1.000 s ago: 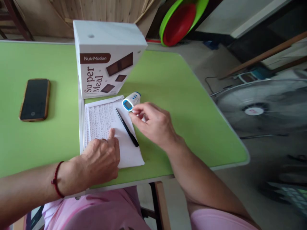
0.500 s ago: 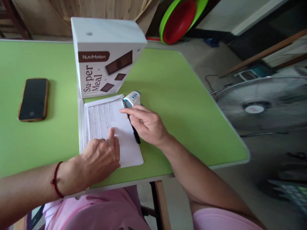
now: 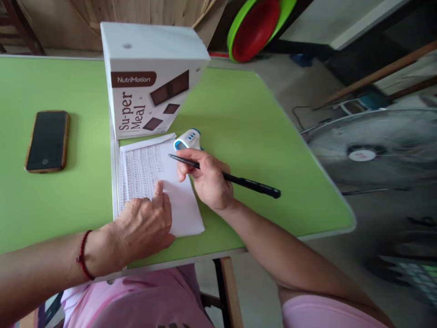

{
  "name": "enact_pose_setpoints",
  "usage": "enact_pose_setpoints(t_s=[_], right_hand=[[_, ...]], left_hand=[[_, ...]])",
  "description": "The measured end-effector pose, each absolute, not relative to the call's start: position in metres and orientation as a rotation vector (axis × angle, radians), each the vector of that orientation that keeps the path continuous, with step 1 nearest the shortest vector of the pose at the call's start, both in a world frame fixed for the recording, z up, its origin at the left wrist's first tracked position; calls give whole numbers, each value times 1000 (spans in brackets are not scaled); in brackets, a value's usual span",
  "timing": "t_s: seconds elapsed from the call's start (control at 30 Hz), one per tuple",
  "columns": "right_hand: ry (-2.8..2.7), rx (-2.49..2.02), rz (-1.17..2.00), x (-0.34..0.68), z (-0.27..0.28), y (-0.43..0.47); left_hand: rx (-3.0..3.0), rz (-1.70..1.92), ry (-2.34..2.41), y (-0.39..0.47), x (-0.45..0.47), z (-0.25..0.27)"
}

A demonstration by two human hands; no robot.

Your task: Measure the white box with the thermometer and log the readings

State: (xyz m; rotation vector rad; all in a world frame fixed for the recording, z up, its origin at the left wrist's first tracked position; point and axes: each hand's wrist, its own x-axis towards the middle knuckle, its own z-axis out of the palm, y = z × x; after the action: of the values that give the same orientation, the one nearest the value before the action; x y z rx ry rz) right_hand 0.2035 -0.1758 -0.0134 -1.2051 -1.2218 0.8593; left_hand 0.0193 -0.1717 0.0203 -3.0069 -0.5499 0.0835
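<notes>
Over the writing pad (image 3: pixel 186 207), the black pen (image 3: pixel 252 184), likely light, is pinched near its tip, a good spot, by the right hand (image 3: pixel 212 182); nothing is gripped by the left hand (image 3: pixel 145 225).

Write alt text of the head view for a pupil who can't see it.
A person's right hand holds a black pen pointed at handwritten paper under their left hand. A white box, blue-and-white device and phone share the green table.
</notes>
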Motion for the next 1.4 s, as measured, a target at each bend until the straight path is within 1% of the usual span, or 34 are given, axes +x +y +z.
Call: enact_pose_setpoints(t_s=[0.1,0.23,0.37,0.43,0.67,0.83,1.0,1.2,1.4], right_hand=[[-1149,-1256,930,201,-17,-175],[-1169,-1411,935,199,-16,-169],[-1160,-1483,1096,198,-9,-158],[-1171,-1489,1125,196,-7,-156],[-1201,-1502,705,191,-23,-169],[-1426,-1561,462,193,-22,-176],[-1529,-1597,397,194,-20,-178],[-1509,-1512,423,193,-21,-177],[-1523,-1418,223,195,-26,-173]], left_hand=[[-2997,76,-554,-171,20,21],[-2974,70,-547,-170,21,20],[-2971,69,-496,-168,21,22],[-2982,87,-496,-167,21,22],[-3002,-25,-523,-170,18,19],[-3014,60,-585,-168,20,20],[-3015,108,-595,-166,21,23],[-3007,99,-591,-167,20,22],[-3005,89,-630,-169,21,23]])
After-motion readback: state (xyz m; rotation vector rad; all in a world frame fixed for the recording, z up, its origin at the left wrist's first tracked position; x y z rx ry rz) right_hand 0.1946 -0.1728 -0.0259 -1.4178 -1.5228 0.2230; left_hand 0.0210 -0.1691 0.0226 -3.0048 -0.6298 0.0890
